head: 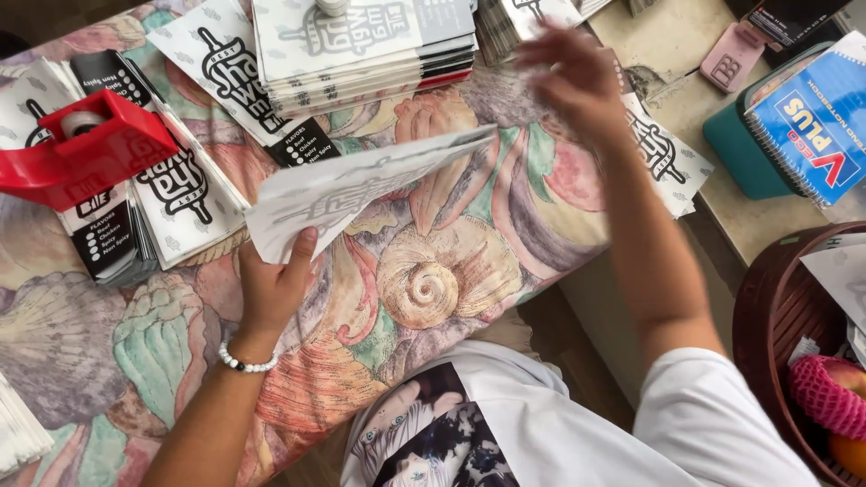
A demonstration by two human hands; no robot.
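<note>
One head view: left hand (pixel 275 284) pinches a printed paper sleeve (pixel 361 185) above the shell-patterned cloth (pixel 451 271). Right hand (pixel 573 77), blurred, fingers spread, hovers near the stack of sleeves (pixel 365 45). Brown basket (pixel 767 316) holds fruit (pixel 834 388).

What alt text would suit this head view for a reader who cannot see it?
The left hand holds a printed white paper sleeve above a seashell-patterned cloth, while the blurred right hand reaches toward a stack of sleeves. A red tape dispenser sits at left.
</note>
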